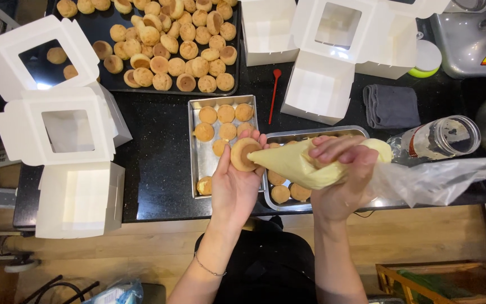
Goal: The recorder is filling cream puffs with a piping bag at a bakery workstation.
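My left hand [233, 183] holds a round golden puff pastry [244, 154], flat side up, above a small steel tray [198, 163]. My right hand [341, 180] is wrapped around a clear piping bag [293, 163] full of pale cream. The bag's tip touches the puff's underside. The bag's loose plastic tail [440, 177] trails off to the right.
A second steel tray [305, 136] with puffs lies under my right hand. A big black tray [108, 31] heaped with puffs sits at the back. White window boxes [68, 129] stand left and back right [333, 62]. A glass jar [440, 138], grey cloth [391, 105] and red spoon [274, 93] lie on the dark counter.
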